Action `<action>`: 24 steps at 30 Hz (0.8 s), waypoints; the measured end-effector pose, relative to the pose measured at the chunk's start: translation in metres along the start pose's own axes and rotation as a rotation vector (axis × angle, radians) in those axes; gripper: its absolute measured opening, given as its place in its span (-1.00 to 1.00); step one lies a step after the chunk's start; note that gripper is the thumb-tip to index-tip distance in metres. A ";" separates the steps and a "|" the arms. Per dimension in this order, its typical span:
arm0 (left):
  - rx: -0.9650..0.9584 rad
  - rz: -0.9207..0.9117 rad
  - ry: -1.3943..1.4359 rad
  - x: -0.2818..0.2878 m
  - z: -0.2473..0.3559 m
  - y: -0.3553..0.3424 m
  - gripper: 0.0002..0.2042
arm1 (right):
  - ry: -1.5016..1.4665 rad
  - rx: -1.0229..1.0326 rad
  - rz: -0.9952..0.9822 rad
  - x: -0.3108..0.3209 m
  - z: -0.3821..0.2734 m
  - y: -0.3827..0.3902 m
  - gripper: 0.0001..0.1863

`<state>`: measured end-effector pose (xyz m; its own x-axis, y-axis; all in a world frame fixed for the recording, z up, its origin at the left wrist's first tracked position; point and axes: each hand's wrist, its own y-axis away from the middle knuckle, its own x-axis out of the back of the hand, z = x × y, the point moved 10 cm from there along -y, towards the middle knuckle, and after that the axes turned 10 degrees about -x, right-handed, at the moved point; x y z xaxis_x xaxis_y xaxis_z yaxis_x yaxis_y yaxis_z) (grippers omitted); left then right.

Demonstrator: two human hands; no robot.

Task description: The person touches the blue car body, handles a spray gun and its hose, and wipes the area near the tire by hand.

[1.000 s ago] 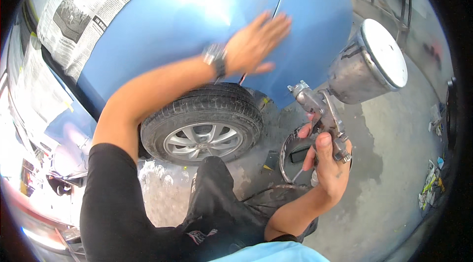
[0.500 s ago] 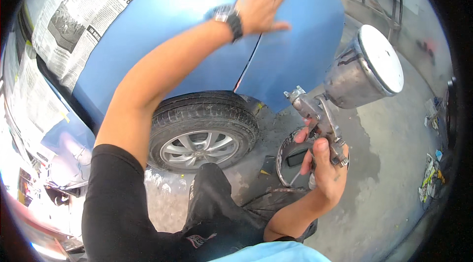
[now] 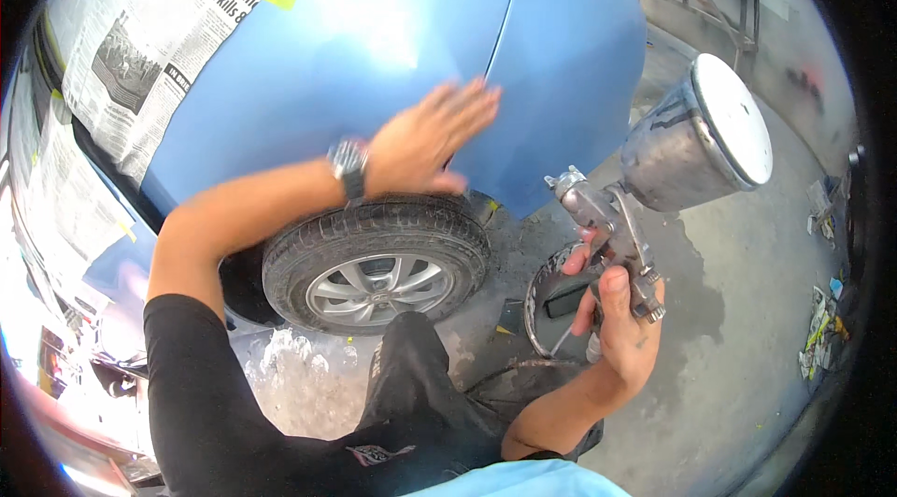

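Observation:
My left hand, with a watch on its wrist, lies with fingers stretched out on or just over the light blue car panel, above the wheel and left of the panel seam. My right hand grips a metal spray gun upright at the lower right. The gun's silver paint cup has a round white lid on top and sits beside the panel's right edge.
Newspaper masking with yellow tape covers the panel at the left. A dark metal stand is at the upper right. A dark round object rests on the floor behind my right hand. Crumpled scraps lie at the far right.
My left hand went up along the panel seam, then came back down and leftward, now just above the tyre. My right hand and the spray gun have barely moved.

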<state>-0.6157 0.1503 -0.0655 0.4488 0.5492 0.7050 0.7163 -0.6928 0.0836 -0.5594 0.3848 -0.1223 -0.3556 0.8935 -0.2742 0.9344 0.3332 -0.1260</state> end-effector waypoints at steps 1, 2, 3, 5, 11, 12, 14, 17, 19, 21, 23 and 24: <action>0.046 0.094 -0.079 0.020 -0.028 -0.021 0.06 | 0.001 -0.002 -0.008 -0.002 -0.001 0.000 -0.27; 0.094 0.194 -0.158 0.038 -0.056 -0.040 0.03 | 0.008 -0.003 -0.014 -0.005 -0.002 0.000 -0.27; 0.175 0.213 -0.248 0.052 -0.089 -0.058 0.00 | 0.015 -0.005 -0.021 -0.008 -0.003 0.001 -0.26; 0.305 0.290 -0.311 0.073 -0.131 -0.080 -0.04 | 0.046 0.003 -0.042 -0.010 0.001 0.001 -0.27; 0.174 0.129 -0.266 0.040 -0.049 -0.043 0.00 | 0.056 0.052 0.027 0.006 0.000 -0.003 -0.22; 0.112 0.048 -0.172 0.024 -0.019 -0.020 0.03 | 0.044 0.058 0.041 0.010 -0.001 -0.002 -0.22; -0.002 -0.041 0.097 -0.011 0.016 0.032 0.09 | 0.049 0.060 0.010 0.007 0.001 -0.001 -0.21; -0.039 -0.096 -0.045 0.015 -0.013 0.003 0.09 | 0.048 0.057 0.041 0.011 -0.001 -0.002 -0.19; -0.030 0.100 -0.162 0.050 -0.069 -0.027 0.02 | 0.035 0.053 0.042 0.008 -0.002 -0.001 -0.19; 0.029 0.247 -0.319 0.077 -0.138 -0.054 -0.05 | 0.032 0.046 0.026 0.001 0.003 -0.002 -0.18; 0.295 0.123 -0.345 0.115 -0.186 -0.089 -0.06 | 0.049 0.062 0.042 0.008 0.003 -0.001 -0.18; 0.347 0.133 -0.353 0.121 -0.184 -0.102 -0.06 | 0.049 0.068 0.046 0.012 0.002 0.000 -0.19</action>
<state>-0.7324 0.2017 0.1407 0.6587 0.6324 0.4076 0.7487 -0.6045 -0.2719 -0.5639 0.3942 -0.1278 -0.3089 0.9218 -0.2342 0.9457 0.2713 -0.1792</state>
